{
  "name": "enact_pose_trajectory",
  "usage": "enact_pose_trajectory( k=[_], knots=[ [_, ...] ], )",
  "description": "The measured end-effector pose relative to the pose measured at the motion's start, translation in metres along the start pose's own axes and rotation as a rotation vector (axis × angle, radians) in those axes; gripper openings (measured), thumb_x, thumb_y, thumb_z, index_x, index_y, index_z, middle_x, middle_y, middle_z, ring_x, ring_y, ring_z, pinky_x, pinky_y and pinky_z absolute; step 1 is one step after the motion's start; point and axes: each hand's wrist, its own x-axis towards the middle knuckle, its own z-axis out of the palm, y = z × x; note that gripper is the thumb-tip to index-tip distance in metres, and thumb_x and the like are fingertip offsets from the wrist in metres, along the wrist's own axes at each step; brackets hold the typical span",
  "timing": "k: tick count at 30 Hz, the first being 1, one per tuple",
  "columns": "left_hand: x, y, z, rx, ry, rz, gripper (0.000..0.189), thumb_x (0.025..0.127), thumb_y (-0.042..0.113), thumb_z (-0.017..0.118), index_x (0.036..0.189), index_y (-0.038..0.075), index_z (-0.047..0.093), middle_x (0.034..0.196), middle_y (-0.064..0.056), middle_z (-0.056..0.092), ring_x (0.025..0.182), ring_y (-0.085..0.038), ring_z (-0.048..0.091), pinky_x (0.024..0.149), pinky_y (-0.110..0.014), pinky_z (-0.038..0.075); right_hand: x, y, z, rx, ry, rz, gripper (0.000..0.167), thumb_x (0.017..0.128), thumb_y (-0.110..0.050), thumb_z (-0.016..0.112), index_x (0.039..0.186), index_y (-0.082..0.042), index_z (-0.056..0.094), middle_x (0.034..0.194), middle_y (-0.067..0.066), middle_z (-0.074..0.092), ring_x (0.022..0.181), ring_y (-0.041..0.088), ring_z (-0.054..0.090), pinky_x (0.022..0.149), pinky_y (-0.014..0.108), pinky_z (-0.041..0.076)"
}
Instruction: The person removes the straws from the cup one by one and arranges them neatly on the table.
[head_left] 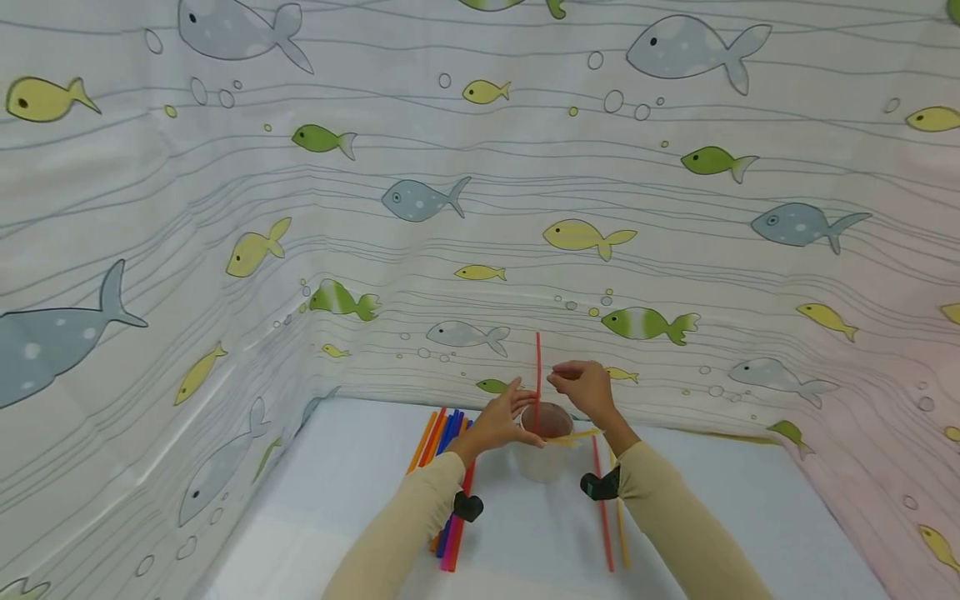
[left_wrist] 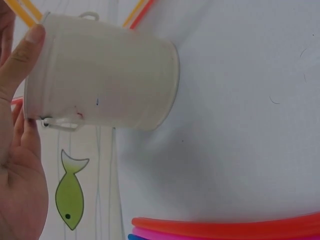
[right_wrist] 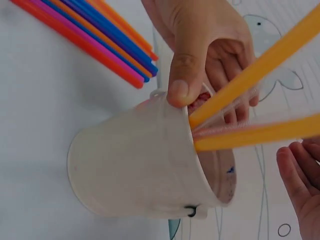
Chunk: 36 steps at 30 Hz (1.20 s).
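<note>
A small white bucket [head_left: 542, 467] with side lugs stands on the white table. My left hand [head_left: 498, 421] holds it at the mouth, thumb on the outer rim and fingers reaching round the far side. A red straw [head_left: 537, 358] rises upright from the bucket. Two yellow straws [right_wrist: 260, 70] slant out over the rim, with clear ones between them in the right wrist view. Just right of the red straw, my right hand [head_left: 588, 387] is raised with fingers bent loosely and thumb near them. Nothing shows in its grasp; it appears apart from the straw.
Left of the bucket lies a bundle of orange, blue, pink and red straws [head_left: 447, 533], partly under the left forearm. Right of it lie a red straw [head_left: 604, 525] and a yellow straw [head_left: 622, 533]. A fish-print curtain [head_left: 420, 250] surrounds the table.
</note>
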Motion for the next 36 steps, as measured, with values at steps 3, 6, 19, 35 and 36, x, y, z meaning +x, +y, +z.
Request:
enact_pose_trajectory(
  k=[3,6,19,35,36],
  knots=[
    [0.000,0.000,0.000,0.005,-0.005,0.001,0.118,0.072,0.013,0.088,0.155,0.001,0.005,0.145,-0.008,0.047,0.134,-0.022,0.045,0.110,-0.039,0.036,0.004,-0.001,0.006,-0.017,0.005,-0.023,0.027,0.087,-0.013,0.075,0.106,0.005,0.072,0.090,0.013,0.074,0.074,0.021,0.072,0.066,0.034,0.059],
    [0.000,0.001,0.000,0.010,-0.010,-0.016,0.118,0.072,0.016,0.088,0.155,0.001,0.005,0.145,-0.006,0.047,0.134,-0.018,0.045,0.109,-0.036,0.037,0.007,0.000,0.011,-0.036,0.014,-0.012,0.025,0.086,-0.014,0.076,0.105,0.003,0.073,0.089,0.012,0.074,0.073,0.019,0.071,0.066,0.034,0.059],
    [-0.001,-0.003,0.000,0.012,-0.008,-0.037,0.119,0.072,0.023,0.087,0.156,0.005,0.005,0.146,0.000,0.047,0.134,-0.012,0.043,0.109,-0.033,0.036,0.006,0.005,0.031,-0.024,0.053,0.084,0.021,0.085,-0.013,0.077,0.102,-0.001,0.074,0.091,0.012,0.073,0.077,0.022,0.071,0.069,0.036,0.059],
    [-0.003,-0.002,-0.001,0.015,-0.004,-0.037,0.119,0.072,0.026,0.088,0.156,0.005,0.006,0.145,0.001,0.047,0.135,-0.014,0.044,0.109,-0.037,0.036,0.004,-0.002,0.037,0.032,0.087,0.089,0.018,0.085,-0.009,0.076,0.101,-0.001,0.074,0.090,0.011,0.073,0.082,0.024,0.072,0.075,0.038,0.059],
    [-0.003,-0.002,-0.001,0.016,-0.003,-0.039,0.119,0.071,0.026,0.088,0.156,0.005,0.006,0.145,0.001,0.048,0.135,-0.014,0.044,0.109,-0.037,0.037,0.004,-0.002,0.036,0.035,0.087,0.088,0.017,0.085,-0.009,0.076,0.100,-0.001,0.074,0.090,0.011,0.073,0.082,0.024,0.072,0.075,0.038,0.059]
  ],
)
